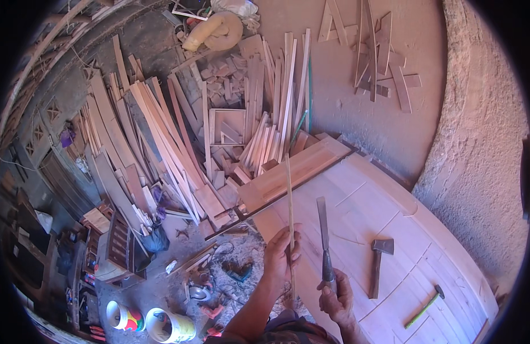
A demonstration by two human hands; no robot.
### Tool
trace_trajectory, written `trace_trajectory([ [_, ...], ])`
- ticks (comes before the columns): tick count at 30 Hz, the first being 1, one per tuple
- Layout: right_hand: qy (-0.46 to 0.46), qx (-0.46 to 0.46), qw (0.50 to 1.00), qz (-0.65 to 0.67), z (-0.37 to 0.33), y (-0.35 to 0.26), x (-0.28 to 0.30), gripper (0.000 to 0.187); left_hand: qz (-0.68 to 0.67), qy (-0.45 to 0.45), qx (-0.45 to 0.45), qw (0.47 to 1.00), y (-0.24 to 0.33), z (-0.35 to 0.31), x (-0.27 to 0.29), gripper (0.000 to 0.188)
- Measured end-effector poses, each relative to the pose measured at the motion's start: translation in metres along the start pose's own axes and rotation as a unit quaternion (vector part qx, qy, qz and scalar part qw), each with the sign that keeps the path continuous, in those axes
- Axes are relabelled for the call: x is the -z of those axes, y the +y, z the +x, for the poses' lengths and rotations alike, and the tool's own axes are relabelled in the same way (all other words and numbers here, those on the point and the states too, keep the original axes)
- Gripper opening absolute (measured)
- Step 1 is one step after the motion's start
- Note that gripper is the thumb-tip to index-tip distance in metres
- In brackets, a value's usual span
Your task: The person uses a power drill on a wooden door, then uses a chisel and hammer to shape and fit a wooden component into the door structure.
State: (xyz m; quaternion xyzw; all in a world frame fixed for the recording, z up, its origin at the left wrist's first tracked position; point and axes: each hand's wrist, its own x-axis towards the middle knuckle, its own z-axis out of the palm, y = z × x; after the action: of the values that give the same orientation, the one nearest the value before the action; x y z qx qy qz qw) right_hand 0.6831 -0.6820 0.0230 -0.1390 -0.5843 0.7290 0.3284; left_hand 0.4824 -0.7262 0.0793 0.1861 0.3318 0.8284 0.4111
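My left hand [278,255] is closed around a long, thin wooden strip [290,200], which stands nearly upright by the near left edge of the wooden panel. In my right hand [338,299] is a chisel [324,246], gripped by its handle with the long metal blade pointing away from me. The blade is a little to the right of the strip and apart from it. Beneath the chisel lies the pale panel [391,258] made of joined boards. On it, right of the chisel, rests a hammer [377,266] with a dark head; a smaller green-handled hammer [425,307] lies farther right.
A bar clamp [276,198] crosses the panel's far end beside a brown board [299,172]. Many planks [162,137] lean against the far wall. Two white buckets [165,325] stand at lower left. Power tools [199,292] and shavings litter the floor.
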Motion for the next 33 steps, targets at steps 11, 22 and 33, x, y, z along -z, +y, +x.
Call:
trace_trajectory([
  [11, -0.013, 0.045, 0.994, -0.104, 0.010, 0.005, -0.004, 0.060, 0.121, 0.038, -0.014, 0.992, -0.001, -0.019, -0.012, 0.036],
  [22, -0.020, 0.080, 0.980, -0.182, 0.022, 0.009, -0.018, 0.058, 0.217, -0.008, -0.105, 0.970, 0.018, 0.003, -0.019, 0.039],
  [33, -0.028, 0.090, 0.977, -0.190, 0.040, 0.006, -0.028, 0.057, 0.277, 0.026, -0.118, 0.953, 0.048, 0.031, -0.028, 0.042],
])
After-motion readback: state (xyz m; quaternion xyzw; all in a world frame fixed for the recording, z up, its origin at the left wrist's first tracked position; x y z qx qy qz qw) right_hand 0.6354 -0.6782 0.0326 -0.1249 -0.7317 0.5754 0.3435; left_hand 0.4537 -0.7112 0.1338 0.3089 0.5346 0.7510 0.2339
